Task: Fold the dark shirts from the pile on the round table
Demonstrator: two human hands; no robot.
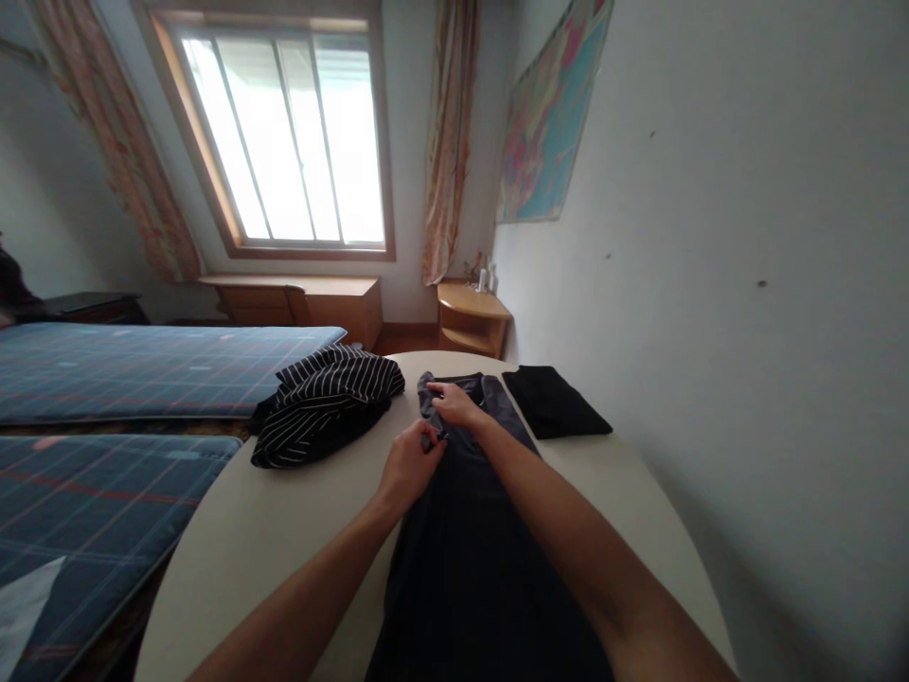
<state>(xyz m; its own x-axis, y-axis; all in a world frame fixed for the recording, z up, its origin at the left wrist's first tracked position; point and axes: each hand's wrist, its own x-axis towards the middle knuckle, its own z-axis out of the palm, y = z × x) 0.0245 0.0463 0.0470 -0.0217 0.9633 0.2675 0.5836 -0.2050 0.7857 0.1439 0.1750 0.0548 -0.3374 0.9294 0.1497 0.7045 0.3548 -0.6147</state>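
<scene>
A dark shirt with greyer fabric near its top lies lengthwise on the round cream table, its lower part running out of view at the bottom. My left hand is closed in a pinch on the shirt's left edge. Reaching across from the right, my right hand grips the fabric near the top left corner, a little farther away than the left hand. Its fingertips are partly hidden in the cloth. To the right sits a folded black garment, flat and neat.
A crumpled black-and-white striped garment lies at the table's left edge. Beds with plaid mattresses stand on the left, and a white wall rises close on the right. A desk and corner shelf stand beyond.
</scene>
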